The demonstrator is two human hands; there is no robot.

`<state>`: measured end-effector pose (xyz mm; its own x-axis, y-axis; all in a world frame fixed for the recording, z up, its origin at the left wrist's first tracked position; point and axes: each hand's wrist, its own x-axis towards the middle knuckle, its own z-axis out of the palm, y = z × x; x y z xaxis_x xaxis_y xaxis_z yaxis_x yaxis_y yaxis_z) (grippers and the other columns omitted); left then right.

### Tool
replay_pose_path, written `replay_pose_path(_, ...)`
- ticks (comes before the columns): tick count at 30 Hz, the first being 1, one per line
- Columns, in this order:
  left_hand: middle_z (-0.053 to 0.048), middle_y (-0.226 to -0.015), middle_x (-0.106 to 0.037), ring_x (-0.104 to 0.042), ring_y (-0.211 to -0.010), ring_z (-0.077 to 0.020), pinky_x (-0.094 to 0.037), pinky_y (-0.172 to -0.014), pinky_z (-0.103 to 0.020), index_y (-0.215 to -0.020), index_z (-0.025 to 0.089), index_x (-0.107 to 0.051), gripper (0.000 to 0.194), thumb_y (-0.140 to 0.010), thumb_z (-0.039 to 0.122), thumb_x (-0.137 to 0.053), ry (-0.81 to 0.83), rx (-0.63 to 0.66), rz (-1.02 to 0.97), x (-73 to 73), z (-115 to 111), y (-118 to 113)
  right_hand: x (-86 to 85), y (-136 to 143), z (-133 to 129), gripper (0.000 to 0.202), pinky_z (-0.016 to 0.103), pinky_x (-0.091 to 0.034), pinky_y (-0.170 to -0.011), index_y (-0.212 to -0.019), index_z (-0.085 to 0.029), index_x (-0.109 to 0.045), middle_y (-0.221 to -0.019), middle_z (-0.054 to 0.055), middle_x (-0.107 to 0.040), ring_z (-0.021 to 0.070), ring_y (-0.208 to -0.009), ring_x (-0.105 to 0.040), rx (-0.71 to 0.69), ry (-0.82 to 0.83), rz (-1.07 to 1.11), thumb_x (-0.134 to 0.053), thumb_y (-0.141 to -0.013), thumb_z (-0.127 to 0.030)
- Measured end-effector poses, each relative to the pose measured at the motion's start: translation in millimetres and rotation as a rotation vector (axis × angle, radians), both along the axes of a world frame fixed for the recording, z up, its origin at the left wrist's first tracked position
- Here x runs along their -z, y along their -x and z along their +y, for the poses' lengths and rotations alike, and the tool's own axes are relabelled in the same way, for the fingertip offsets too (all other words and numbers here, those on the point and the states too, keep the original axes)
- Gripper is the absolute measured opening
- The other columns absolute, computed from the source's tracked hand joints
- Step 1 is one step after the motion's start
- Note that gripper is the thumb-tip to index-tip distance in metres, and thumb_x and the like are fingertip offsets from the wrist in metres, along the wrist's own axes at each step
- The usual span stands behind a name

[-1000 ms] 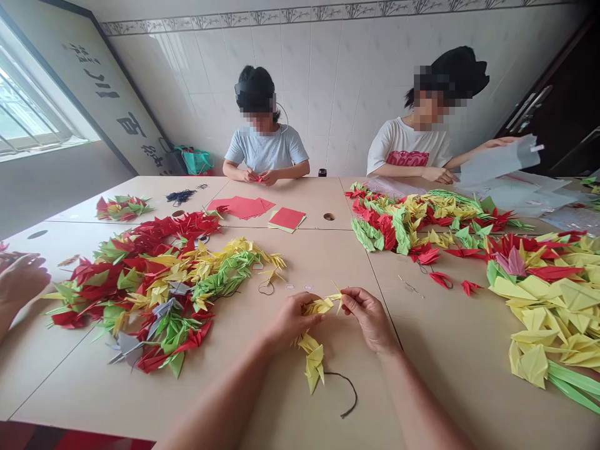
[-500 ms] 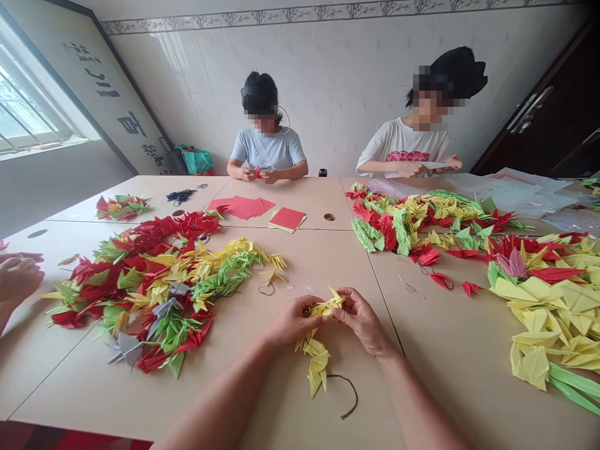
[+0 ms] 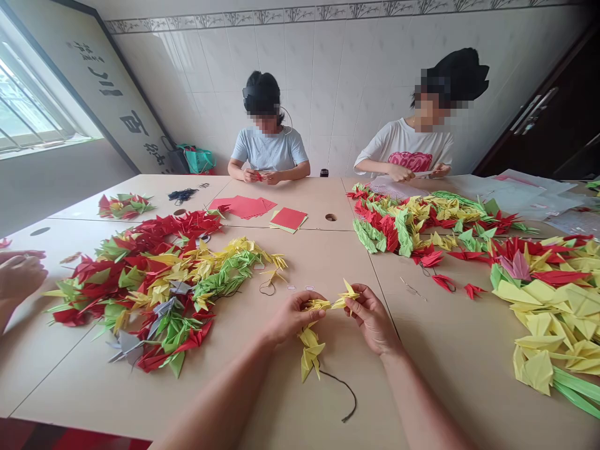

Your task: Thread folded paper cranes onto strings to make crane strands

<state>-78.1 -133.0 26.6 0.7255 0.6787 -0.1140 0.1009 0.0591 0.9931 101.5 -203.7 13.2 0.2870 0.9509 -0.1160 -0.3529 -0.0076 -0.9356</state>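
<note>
Left fingers (image 3: 315, 314) closed on strand of yellow folded-paper cranes (image 3: 309, 351), drooping below them; right fingers (image 3: 359, 308) pinch pointed yellow folded-paper crane (image 3: 349, 291), just beside.
Step, judged: settling crane on strand. Best: light pinch, line taut between fingers, no crushed wings.
Counts: one black cord end (image 3: 349, 391) below fingers, on tabletop (image 3: 300, 412); two stray red folded-paper pieces (image 3: 474, 291) right of right fingers; yellow cranes overlap, total unclear.
</note>
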Motion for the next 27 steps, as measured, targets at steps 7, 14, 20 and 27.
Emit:
replay_pose_path(7,-0.004,-0.095,-0.055,-0.049,-0.08,-0.0133,-0.038,-0.065,-0.022,-0.097,0.017,-0.059,0.038,-0.067,0.037,-0.069,0.031,-0.08,-0.081,-0.7,0.2,0.2,-0.4,-0.2,-0.9,0.033,0.024,-0.042,-0.062,-0.096,-0.025,-0.052,-0.079,-0.003,-0.053,0.0109,-0.064,-0.05,-0.013,0.006,0.009,-0.069,-0.069,-0.034)
replay_pose_path(14,-0.004,-0.09,-0.058,-0.052,-0.082,-0.0155,-0.041,-0.073,-0.026,-0.096,0.017,-0.059,0.038,-0.065,0.035,-0.071,0.0,-0.034,-0.071,4.7,-6.5,-5.4,-3.0,7.1,-5.1,0.047,0.029,-0.046,-0.075,-0.11,-0.028,-0.049,-0.093,0.0,-0.055,0.0152,-0.079,-0.056,-0.19,0.059,-0.082,-0.07,-0.069,-0.037)
replay_pose_path(20,-0.002,-0.086,-0.057,-0.052,-0.075,-0.013,-0.041,-0.067,-0.025,-0.1,0.017,-0.056,0.042,-0.064,0.035,-0.071,0.035,-0.031,-0.075,5.8,-8.5,-6.7,-1.2,7.8,-4.8,0.048,0.029,-0.046,-0.072,-0.113,-0.026,-0.048,-0.091,0.001,-0.058,0.0154,-0.077,-0.057,-0.228,0.046,-0.129,-0.069,-0.071,-0.035)
replay_pose_path(27,-0.004,-0.095,-0.055,-0.05,-0.087,-0.0154,-0.042,-0.072,-0.025,-0.101,0.018,-0.055,0.041,-0.067,0.036,-0.069,-0.04,-0.095,-0.059,6.4,-2.4,-3.2,2.3,-0.8,-2.4,0.049,0.027,-0.045,-0.067,-0.108,-0.025,-0.051,-0.087,0.001,-0.058,0.0157,-0.075,-0.056,-0.089,0.043,-0.11,-0.072,-0.066,-0.038)
